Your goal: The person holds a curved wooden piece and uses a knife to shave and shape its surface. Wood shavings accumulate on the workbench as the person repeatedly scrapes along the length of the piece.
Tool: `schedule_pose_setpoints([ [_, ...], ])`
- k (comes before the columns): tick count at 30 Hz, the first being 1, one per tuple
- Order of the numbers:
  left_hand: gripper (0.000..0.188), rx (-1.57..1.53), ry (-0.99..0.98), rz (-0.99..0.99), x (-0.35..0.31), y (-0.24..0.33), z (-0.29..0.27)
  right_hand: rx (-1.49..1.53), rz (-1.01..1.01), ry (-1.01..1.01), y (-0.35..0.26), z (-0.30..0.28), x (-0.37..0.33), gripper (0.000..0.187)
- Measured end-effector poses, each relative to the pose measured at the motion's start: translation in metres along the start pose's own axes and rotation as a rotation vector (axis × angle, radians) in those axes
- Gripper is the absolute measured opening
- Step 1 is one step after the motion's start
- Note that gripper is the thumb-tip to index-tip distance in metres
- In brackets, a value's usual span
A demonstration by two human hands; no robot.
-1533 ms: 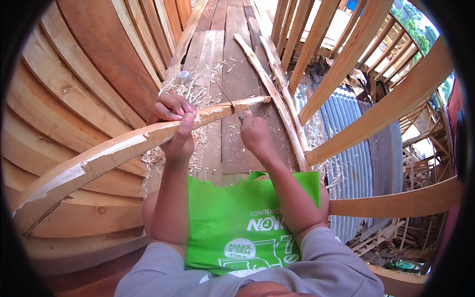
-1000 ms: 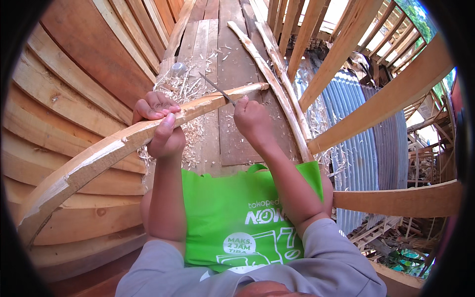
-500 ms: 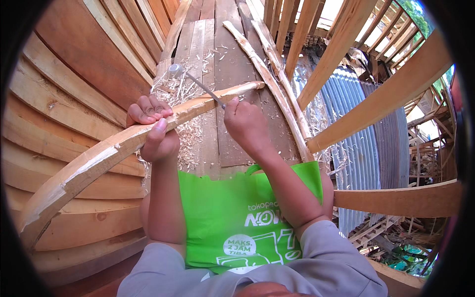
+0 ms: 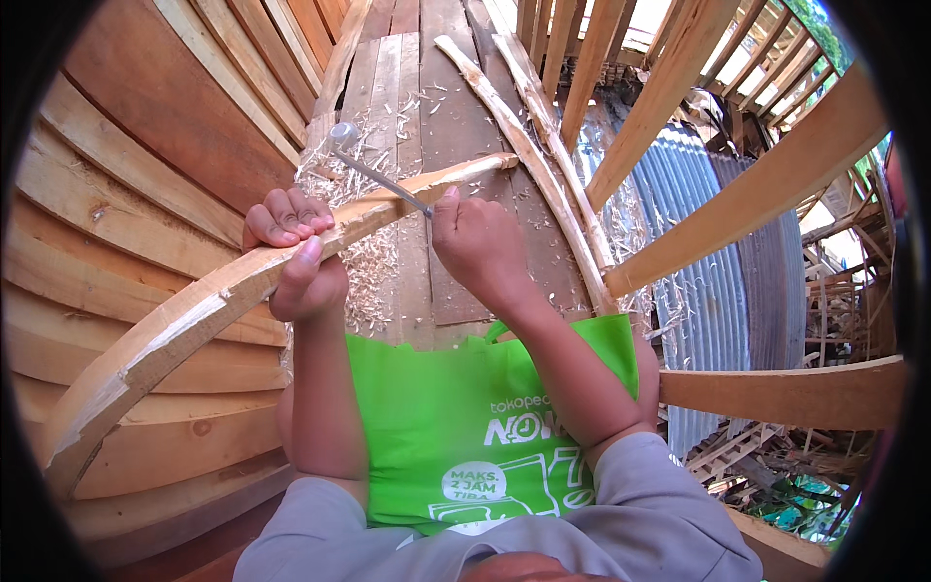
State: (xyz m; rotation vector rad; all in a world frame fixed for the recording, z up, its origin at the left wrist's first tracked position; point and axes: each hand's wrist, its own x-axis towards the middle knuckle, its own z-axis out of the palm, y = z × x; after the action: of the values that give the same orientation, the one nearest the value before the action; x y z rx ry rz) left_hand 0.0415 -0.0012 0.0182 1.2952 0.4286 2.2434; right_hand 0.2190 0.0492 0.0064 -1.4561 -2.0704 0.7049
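Observation:
A long wooden pole (image 4: 165, 320), partly stripped and whittled pale along its faces, slants from the lower left up to the middle right. My left hand (image 4: 296, 247) is closed around it, thumb on the near side and fingers over the far side. In my right hand (image 4: 480, 242) I grip a knife (image 4: 383, 182); its handle is hidden in my fist. The thin grey blade crosses over the pole and points to the upper left. A green bag (image 4: 427, 417) with white print covers my lap.
Wood shavings (image 4: 373, 276) lie over the plank floor (image 4: 456, 281). Beyond the blade stands a small clear cup (image 4: 342, 134). Two peeled poles (image 4: 524, 141) lie to the right. A plank wall (image 4: 184, 233) rises on the left; wooden railing slats (image 4: 756, 204) and corrugated metal sheets (image 4: 689, 262) are at right.
The knife blade has shifted slightly left and toward me, its tip now nearer the cup. My right hand has moved a little left. My left hand keeps its hold on the pole.

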Motion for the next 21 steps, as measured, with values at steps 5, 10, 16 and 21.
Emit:
schedule_pose_setpoints([
  [5, 0.018, -0.001, 0.002, -0.022, 0.002, -0.001, 0.009, 0.084, 0.037, 0.137, 0.029, 0.02, 0.025, 0.058],
  [10, 0.019, 0.017, -0.019, -0.04, 0.0, 0.004, 0.0, 0.037, 0.152, 0.048, 0.016, 0.022, 0.014, 0.058],
  [16, 0.02, -0.033, -0.055, -0.038, 0.007, -0.002, 0.009, 0.061, 0.485, 0.2, 0.155, 0.04, 0.062, 0.063],
  [21, 0.02, 0.002, -0.067, -0.052, 0.001, 0.004, -0.002, 0.009, 0.056, -0.036, 0.008, 0.024, 0.015, 0.051],
])
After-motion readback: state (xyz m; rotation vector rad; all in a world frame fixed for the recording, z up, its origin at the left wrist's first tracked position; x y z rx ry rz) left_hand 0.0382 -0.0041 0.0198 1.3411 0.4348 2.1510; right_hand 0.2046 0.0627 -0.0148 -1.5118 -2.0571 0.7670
